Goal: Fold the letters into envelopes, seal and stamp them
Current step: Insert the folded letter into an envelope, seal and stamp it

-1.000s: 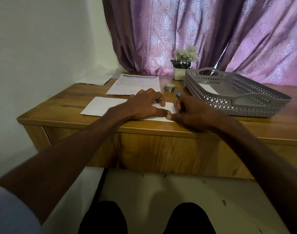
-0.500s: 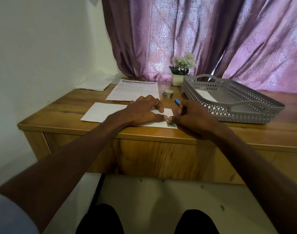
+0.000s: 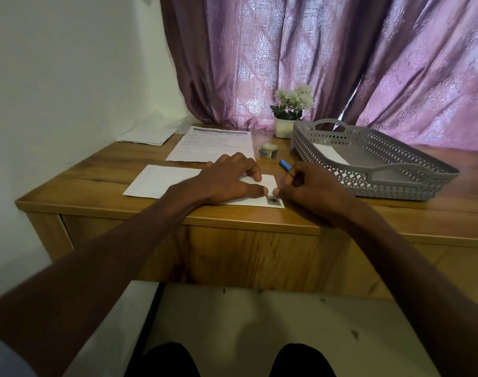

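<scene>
The stamping step is judged in hand: the envelope is pressed flat on the bench under the spread left hand, a stamp seen at its near corner, a blue-capped stick clenched in the right hand; next, firm pressing; the sheet's heading is blurred

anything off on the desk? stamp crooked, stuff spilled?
Nothing stands out. The stamp lies flat at the near right corner of the envelope, roughly square to its edges. The left hand presses the envelope down; the right hand holds a blue-capped stick. The tape roll and tray look orderly.
</scene>
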A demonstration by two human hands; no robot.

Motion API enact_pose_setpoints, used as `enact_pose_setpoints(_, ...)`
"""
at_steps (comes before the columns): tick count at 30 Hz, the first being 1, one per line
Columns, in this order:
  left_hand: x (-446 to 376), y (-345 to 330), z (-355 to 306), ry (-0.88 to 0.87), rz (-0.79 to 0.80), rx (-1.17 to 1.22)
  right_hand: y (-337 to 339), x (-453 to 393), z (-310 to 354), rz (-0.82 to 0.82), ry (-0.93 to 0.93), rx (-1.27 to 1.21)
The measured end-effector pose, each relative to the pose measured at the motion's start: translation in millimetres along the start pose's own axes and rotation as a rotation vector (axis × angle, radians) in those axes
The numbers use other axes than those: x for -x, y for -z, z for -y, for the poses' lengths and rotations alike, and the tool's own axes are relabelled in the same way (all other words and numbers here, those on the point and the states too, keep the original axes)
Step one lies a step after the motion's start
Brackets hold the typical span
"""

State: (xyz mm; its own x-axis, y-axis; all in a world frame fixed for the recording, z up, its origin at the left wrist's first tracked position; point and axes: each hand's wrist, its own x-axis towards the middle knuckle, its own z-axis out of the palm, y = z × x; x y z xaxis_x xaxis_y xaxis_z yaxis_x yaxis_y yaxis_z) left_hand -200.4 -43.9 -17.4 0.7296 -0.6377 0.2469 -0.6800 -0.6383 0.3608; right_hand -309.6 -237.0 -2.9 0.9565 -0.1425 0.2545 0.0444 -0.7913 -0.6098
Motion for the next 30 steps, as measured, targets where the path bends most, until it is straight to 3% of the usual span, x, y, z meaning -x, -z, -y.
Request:
enact_pose_setpoints(8,1,1,-2,0.009,-0.012,0.0,-9,-2,-2,-0.116,0.041,0.116)
enact_pose_setpoints(18,1,1,-3,0.012,-0.004,-0.016,12,-10,3,0.253,0.012,0.042)
enact_pose_setpoints(24,0,0,-2,0.007,0.012,-0.021,1,-12,6,0.171,0.015,0.131)
enact_pose_setpoints(30,0,-1,-1,0.013,0.001,-0.026,17,-4,11,0.398,-0.032,0.0)
